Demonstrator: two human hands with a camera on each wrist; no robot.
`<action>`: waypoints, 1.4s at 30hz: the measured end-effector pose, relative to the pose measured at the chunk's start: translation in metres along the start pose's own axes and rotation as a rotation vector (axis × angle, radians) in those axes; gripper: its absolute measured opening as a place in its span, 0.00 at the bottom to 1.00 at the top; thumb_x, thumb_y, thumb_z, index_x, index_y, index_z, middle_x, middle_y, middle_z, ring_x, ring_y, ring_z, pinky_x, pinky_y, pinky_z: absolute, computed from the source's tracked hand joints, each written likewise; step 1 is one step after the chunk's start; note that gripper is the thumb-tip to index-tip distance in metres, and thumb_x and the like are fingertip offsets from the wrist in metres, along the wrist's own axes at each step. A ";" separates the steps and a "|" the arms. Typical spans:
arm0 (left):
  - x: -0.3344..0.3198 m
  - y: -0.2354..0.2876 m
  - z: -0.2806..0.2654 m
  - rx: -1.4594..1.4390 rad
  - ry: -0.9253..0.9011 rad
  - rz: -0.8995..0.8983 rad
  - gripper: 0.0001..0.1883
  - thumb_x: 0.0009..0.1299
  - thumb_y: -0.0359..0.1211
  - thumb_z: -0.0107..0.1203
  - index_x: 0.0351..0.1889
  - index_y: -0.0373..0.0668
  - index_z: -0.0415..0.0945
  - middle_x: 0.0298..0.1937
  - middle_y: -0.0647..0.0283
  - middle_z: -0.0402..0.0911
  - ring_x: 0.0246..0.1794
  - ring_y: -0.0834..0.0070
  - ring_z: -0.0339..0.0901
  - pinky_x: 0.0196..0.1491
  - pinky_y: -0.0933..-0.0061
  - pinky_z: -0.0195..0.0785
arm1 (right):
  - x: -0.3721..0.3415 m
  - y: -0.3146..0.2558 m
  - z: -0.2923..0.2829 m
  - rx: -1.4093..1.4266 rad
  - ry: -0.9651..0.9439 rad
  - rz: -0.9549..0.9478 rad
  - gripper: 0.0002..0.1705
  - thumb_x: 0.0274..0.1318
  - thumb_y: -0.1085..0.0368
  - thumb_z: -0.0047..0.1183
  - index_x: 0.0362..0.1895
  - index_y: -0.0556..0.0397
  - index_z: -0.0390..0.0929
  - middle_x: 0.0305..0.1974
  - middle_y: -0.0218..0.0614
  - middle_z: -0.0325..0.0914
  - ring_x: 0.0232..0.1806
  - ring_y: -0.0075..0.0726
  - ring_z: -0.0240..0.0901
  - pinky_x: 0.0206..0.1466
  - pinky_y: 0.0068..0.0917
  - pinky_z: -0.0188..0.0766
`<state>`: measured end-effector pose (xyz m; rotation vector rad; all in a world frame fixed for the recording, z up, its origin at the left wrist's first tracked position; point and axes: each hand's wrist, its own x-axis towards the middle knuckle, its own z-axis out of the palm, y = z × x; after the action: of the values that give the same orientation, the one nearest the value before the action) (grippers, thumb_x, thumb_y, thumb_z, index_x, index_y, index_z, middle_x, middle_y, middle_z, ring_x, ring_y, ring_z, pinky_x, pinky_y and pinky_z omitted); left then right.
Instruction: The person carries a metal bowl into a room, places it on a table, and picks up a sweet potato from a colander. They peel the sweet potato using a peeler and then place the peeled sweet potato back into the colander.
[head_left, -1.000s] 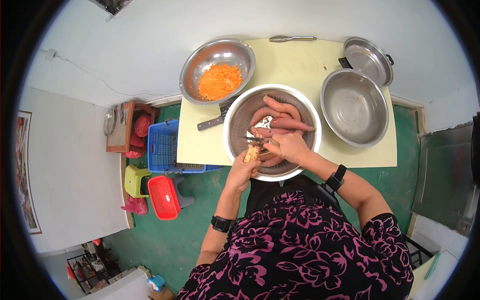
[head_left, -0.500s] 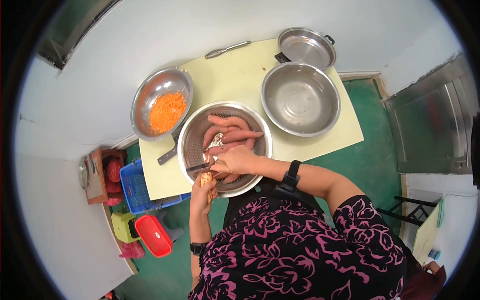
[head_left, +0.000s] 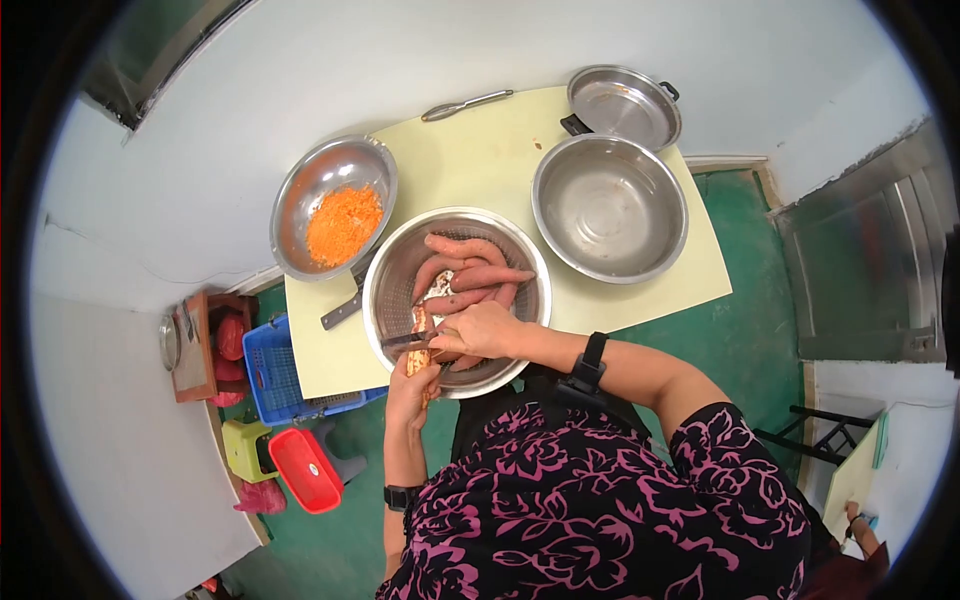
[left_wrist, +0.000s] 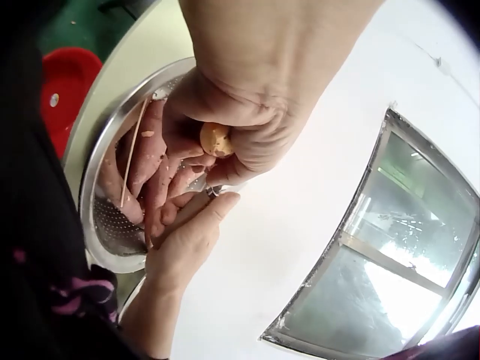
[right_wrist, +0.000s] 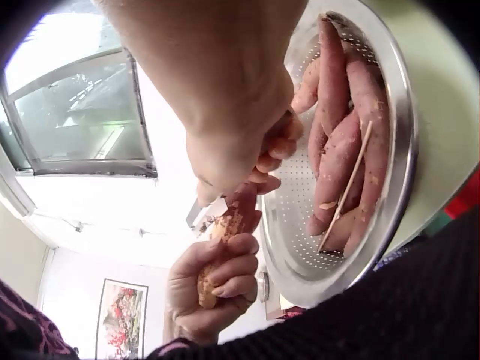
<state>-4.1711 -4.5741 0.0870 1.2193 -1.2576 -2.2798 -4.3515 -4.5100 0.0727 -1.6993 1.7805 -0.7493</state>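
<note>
My left hand [head_left: 408, 394] grips a partly peeled sweet potato [right_wrist: 230, 223], with patches of pale yellow flesh and some reddish skin. My right hand [head_left: 482, 328] holds a knife [head_left: 402, 341] by its pale handle [left_wrist: 184, 213], the blade lying across the upper end of that sweet potato. Both hands are over the near side of a perforated metal colander [head_left: 543, 290]. Inside it lie several unpeeled sweet potatoes [head_left: 492, 277] and a thin pale stick [right_wrist: 349, 182]. In the right wrist view, my right wrist hides part of the knife.
A metal bowl of shredded orange food [head_left: 345, 225] stands at the left. Beside the colander lies another knife with a dark handle [head_left: 342, 312]. An empty-looking metal basin [head_left: 610, 205] and a pan [head_left: 625, 105] are at the right. A whisk [head_left: 467, 105] lies along the back edge.
The head view has turned, so the table appears shifted left and tilted. Both hands keep hold of the sweet potato and knife, with the blade shifting slightly along its upper end.
</note>
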 end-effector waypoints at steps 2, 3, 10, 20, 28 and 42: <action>-0.003 0.005 0.002 0.112 0.021 0.017 0.19 0.56 0.24 0.53 0.47 0.38 0.66 0.25 0.68 0.68 0.14 0.85 0.60 0.17 0.85 0.53 | 0.001 0.007 -0.005 -0.056 0.161 -0.074 0.26 0.54 0.44 0.40 0.28 0.53 0.78 0.41 0.38 0.77 0.38 0.46 0.75 0.38 0.48 0.71; -0.006 0.009 0.002 0.139 0.013 0.027 0.21 0.55 0.23 0.53 0.48 0.39 0.65 0.24 0.69 0.67 0.14 0.85 0.60 0.16 0.85 0.52 | 0.001 0.008 -0.010 -0.089 0.267 -0.110 0.23 0.53 0.46 0.41 0.31 0.50 0.79 0.38 0.39 0.78 0.38 0.44 0.76 0.37 0.49 0.71; -0.004 0.000 -0.003 0.082 0.053 0.040 0.26 0.58 0.25 0.57 0.55 0.38 0.62 0.28 0.72 0.69 0.17 0.87 0.61 0.17 0.86 0.54 | 0.006 0.027 -0.019 0.020 0.263 0.268 0.21 0.57 0.48 0.39 0.39 0.47 0.79 0.36 0.43 0.78 0.35 0.52 0.75 0.40 0.42 0.69; -0.002 0.006 0.000 0.032 0.010 0.067 0.20 0.56 0.25 0.55 0.48 0.37 0.65 0.28 0.69 0.70 0.19 0.86 0.63 0.20 0.86 0.56 | 0.005 0.023 0.008 -0.132 0.227 -0.040 0.26 0.53 0.44 0.45 0.32 0.56 0.77 0.28 0.44 0.77 0.30 0.47 0.75 0.33 0.38 0.70; -0.003 -0.001 -0.007 0.103 0.046 0.116 0.22 0.56 0.25 0.57 0.48 0.37 0.65 0.31 0.67 0.72 0.26 0.84 0.68 0.27 0.84 0.62 | 0.009 0.029 0.003 -0.044 0.341 -0.050 0.26 0.55 0.44 0.43 0.31 0.56 0.77 0.26 0.44 0.77 0.29 0.48 0.75 0.33 0.39 0.70; -0.004 -0.009 -0.005 0.479 0.189 0.313 0.23 0.57 0.27 0.59 0.50 0.33 0.67 0.41 0.64 0.75 0.39 0.81 0.70 0.43 0.81 0.64 | 0.017 0.031 -0.004 -0.187 0.323 -0.056 0.24 0.55 0.47 0.44 0.29 0.57 0.76 0.25 0.43 0.77 0.27 0.50 0.74 0.33 0.40 0.70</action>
<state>-4.1634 -4.5694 0.0810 1.2345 -1.8332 -1.6552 -4.3766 -4.5253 0.0525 -1.8377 2.0841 -0.9514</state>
